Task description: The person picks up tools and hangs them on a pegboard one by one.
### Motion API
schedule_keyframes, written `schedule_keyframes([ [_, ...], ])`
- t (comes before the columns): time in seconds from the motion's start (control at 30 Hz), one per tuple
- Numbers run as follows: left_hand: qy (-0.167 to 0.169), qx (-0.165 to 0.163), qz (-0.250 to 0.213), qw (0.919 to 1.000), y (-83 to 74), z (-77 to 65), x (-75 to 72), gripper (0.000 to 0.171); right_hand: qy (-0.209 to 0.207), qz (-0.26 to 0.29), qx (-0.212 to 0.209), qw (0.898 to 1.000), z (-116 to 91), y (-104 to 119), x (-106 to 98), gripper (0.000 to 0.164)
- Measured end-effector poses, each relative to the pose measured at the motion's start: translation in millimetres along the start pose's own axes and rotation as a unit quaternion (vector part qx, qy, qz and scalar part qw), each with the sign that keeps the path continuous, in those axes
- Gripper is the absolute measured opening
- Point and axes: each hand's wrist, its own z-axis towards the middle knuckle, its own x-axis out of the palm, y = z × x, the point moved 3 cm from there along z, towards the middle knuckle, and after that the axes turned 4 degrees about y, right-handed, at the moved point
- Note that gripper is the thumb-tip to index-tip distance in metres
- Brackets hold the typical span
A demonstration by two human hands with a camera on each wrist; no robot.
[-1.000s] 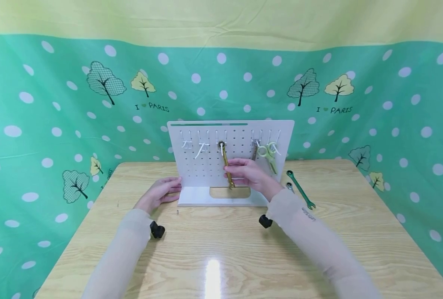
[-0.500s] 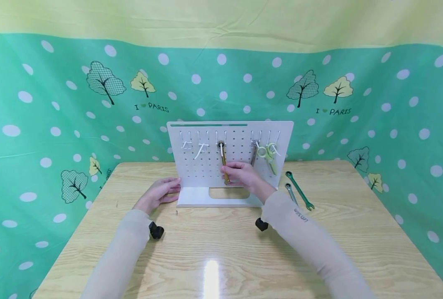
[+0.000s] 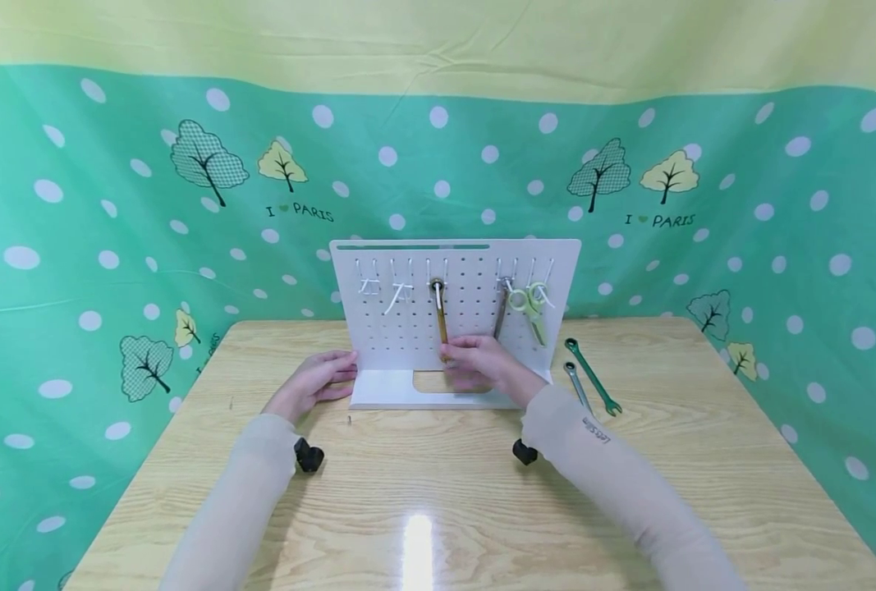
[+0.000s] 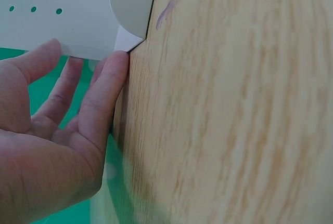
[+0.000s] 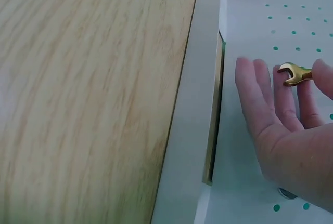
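Backing wooden table [image 3: 364, 501], dotted curtain [image 3: 482, 193], right hand [image 3: 485, 363] pinching wrench [image 5: 302, 74], left hand [image 3: 315, 381] seemingly relaxed

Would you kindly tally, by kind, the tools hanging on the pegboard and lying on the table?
Wrenches: 3 (gold wrench, green wrench, silver wrench)
Scissors: 1
Slim dark tool, kind unclear: 1
Total: 5

Gold wrench [image 3: 441, 318], white pegboard [image 3: 387, 363], green wrench [image 3: 593, 376]; white-dotted green curtain [image 3: 467, 135].
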Motion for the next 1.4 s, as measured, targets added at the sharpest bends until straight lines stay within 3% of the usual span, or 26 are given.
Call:
schedule_keyframes([
  [0.3,-0.001,-0.001,-0.002,1.0000,-0.2,-0.7,0.2,0.060,0.021,-0.025,0.033,0.999,-3.5,-13.8,-8.3,0.037],
  [0.57,-0.002,0.001,0.000,1.0000,-0.3,-0.2,0.3,0.063,0.045,-0.024,0.038,0.998,-7.7,-12.7,-11.1,0.044],
  [0.8,-0.005,0.000,0.002,1.0000,-0.7,0.7,0.2,0.062,0.083,-0.065,0.040,0.994,-25.7,-7.6,-19.7,0.050],
  [1.07,-0.004,0.000,0.003,1.0000,-1.2,1.2,-0.1,0.063,0.124,-0.142,0.063,0.980,-59.0,1.8,-53.0,0.050],
  [1.2,-0.005,-0.002,0.002,1.0000,-0.7,1.0,0.0,0.062,0.119,-0.175,0.067,0.975,-76.4,4.0,-77.5,0.047],
  [1.4,-0.005,-0.001,0.001,1.0000,0.3,0.8,-0.3,0.062,0.093,-0.192,0.054,0.975,-103.1,6.2,-117.7,0.053],
])
